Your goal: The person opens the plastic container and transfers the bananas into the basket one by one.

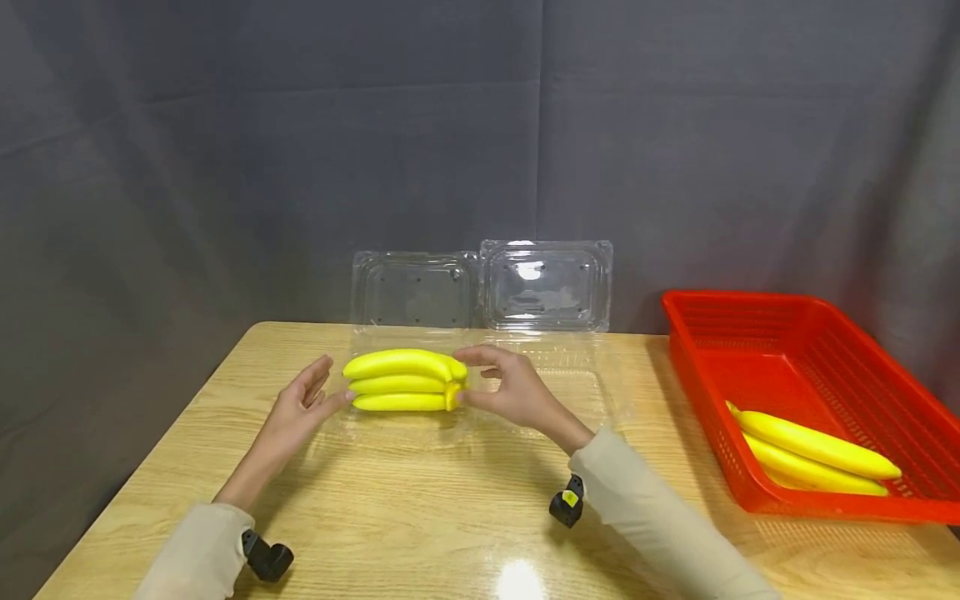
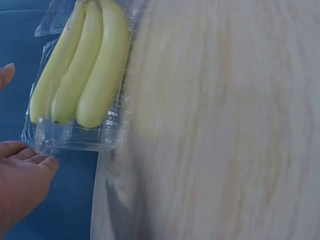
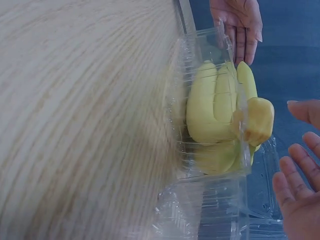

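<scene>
A bunch of yellow bananas lies in the left of two clear plastic clamshell boxes, its stem end toward the right. My left hand is beside the box's left end, fingers extended and holding nothing. At the stem side is my right hand, thumb and fingers spread. The right wrist view shows a gap between this right hand and the banana stem. In the left wrist view the bananas sit inside the clear box, with the left hand's fingertips close to its corner.
The second clear box stands to the right, its lid raised against the grey curtain. Upright too is the left lid. A red plastic basket on the right of the wooden table contains more bananas.
</scene>
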Demonstrator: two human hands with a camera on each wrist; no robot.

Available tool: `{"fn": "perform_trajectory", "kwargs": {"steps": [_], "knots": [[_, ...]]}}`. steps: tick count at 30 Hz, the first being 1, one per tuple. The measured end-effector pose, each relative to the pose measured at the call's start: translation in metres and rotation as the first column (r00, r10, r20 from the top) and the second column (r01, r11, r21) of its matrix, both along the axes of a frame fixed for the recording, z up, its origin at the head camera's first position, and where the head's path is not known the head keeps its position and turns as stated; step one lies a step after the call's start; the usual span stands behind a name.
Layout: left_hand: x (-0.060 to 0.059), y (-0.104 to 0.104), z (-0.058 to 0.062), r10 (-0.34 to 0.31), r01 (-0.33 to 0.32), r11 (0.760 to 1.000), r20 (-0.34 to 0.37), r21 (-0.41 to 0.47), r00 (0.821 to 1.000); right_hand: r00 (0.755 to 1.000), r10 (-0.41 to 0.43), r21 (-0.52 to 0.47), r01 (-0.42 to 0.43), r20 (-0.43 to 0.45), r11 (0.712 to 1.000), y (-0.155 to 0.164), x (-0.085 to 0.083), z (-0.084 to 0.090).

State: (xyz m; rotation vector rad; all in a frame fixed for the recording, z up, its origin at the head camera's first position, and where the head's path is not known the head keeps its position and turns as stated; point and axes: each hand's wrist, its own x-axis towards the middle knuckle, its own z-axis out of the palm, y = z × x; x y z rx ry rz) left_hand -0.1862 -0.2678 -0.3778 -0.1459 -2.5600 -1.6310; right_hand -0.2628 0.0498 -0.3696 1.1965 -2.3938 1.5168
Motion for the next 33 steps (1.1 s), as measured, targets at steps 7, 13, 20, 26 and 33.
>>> {"fn": "perform_trajectory", "kwargs": {"steps": [7, 13, 20, 26, 33], "knots": [[0.0, -0.001, -0.007, -0.038, 0.038, 0.999, 0.044, -0.007, 0.998, 1.0, -0.008, 0.013, 0.008, -0.029, 1.0, 0.0, 0.001, -0.004], [0.003, -0.002, -0.005, -0.046, 0.049, 0.999, 0.148, -0.018, 0.988, 0.999, -0.016, 0.021, 0.016, -0.03, 1.0, -0.002, 0.003, -0.007], [0.003, 0.002, -0.005, -0.045, 0.051, 0.998, 0.204, -0.025, 0.978, 0.999, -0.032, 0.028, 0.033, -0.04, 0.999, -0.004, 0.004, -0.011], [0.003, 0.003, -0.006, -0.049, 0.059, 0.998, 0.218, -0.037, 0.975, 0.999, -0.011, 0.045, 0.013, -0.035, 0.999, -0.008, 0.003, -0.009], [0.002, 0.001, -0.012, -0.063, 0.075, 0.996, 0.183, -0.058, 0.981, 0.999, -0.01, 0.078, 0.014, -0.047, 0.997, -0.013, 0.003, -0.01]]}}
